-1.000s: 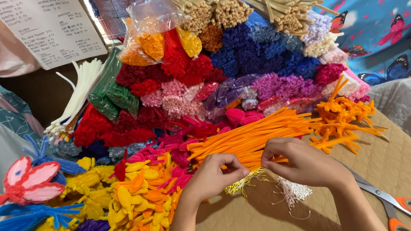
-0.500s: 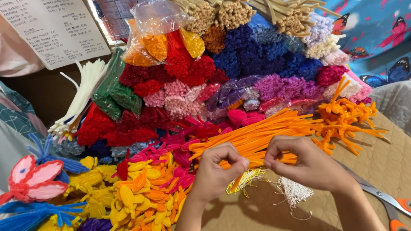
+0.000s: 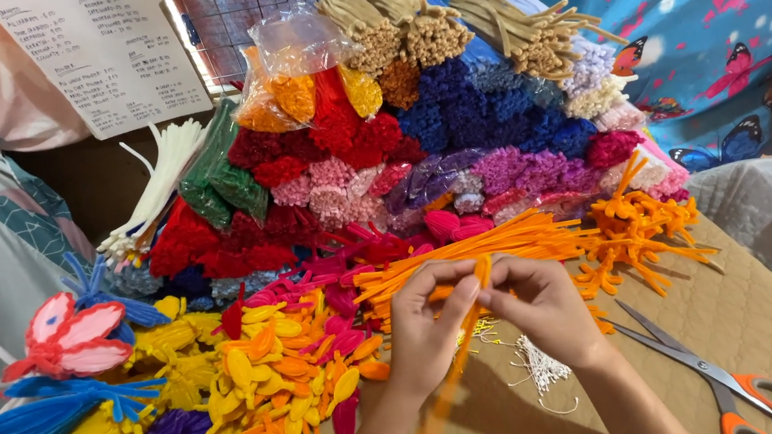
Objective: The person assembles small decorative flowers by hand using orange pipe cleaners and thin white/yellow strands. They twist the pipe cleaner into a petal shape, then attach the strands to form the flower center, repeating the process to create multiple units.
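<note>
Both hands pinch orange pipe cleaner | left grip; right grip | its bend between fingertips

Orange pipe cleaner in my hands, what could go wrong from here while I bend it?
The orange pipe cleaner is pinched between the left hand and right hand, so its wire end could prick a finger. The scissors lie open beside the right forearm and might get bumped or catch the arm. The small white threads lying loose under the hands could get swept off or tangled.
</note>
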